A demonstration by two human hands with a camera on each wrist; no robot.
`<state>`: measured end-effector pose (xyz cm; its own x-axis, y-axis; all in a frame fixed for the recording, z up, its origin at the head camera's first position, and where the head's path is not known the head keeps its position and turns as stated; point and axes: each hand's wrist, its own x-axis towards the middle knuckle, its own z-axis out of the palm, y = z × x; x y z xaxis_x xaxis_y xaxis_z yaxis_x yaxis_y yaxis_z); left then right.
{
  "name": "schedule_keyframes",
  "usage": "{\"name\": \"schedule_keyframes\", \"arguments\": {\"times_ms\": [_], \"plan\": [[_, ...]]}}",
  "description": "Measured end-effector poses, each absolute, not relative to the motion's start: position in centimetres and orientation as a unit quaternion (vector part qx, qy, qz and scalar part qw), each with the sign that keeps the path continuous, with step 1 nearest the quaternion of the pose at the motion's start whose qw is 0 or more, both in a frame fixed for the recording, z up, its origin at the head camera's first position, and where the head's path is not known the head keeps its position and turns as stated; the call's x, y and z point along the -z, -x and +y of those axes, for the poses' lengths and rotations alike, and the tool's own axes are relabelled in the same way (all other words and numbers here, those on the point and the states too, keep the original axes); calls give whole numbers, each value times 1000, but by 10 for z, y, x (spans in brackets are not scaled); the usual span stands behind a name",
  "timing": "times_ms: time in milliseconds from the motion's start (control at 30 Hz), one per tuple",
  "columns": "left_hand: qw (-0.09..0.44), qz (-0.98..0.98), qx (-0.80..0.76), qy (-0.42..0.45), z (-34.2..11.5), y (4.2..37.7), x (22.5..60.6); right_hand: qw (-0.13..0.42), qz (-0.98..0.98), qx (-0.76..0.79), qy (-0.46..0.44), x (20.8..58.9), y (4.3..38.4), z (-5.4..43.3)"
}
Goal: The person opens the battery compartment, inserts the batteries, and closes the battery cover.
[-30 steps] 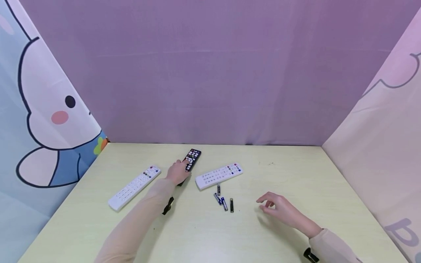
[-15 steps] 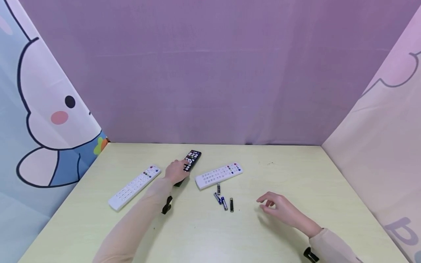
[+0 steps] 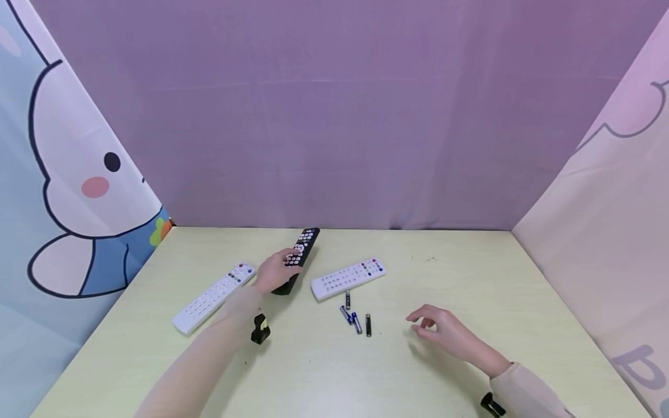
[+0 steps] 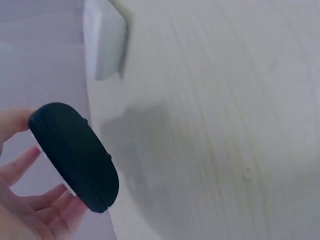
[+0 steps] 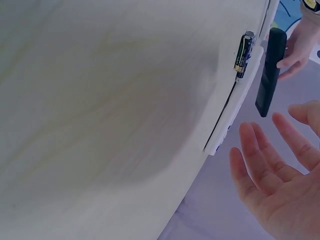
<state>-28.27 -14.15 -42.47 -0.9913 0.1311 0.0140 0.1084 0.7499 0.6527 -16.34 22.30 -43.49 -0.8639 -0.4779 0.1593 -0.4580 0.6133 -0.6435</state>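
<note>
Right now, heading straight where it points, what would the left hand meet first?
Beyond the long black remote it holds, the left hand would probably meet the purple cloth backdrop; depth is unclear.

Left hand [image 3: 273,273] grips, arm [image 3: 209,348] outstretched; right hand [image 3: 444,334] hovers, fingers [image 5: 255,155] loosely curved.

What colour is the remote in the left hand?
The remote is black with mostly white buttons; the head view shows it best.

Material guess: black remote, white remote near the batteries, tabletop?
Black remote: likely plastic, matte to satin; smooth, evenly dark back.
White remote: probably plastic too, satin; uniform white casing.
Tabletop: wood or wood-look laminate, slight sheen; streaky grain and soft glare, core unclear.
</note>
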Motion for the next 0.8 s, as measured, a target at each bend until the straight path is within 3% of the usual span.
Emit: {"name": "schedule_keyframes", "arguments": {"times_ms": [533, 800], "plan": [[14, 825, -564, -35, -130, 256, 408, 28, 894, 361, 265, 430, 160, 213], [38, 774, -631, -13, -124, 241, 397, 25, 889, 358, 284, 425, 157, 203]]}}
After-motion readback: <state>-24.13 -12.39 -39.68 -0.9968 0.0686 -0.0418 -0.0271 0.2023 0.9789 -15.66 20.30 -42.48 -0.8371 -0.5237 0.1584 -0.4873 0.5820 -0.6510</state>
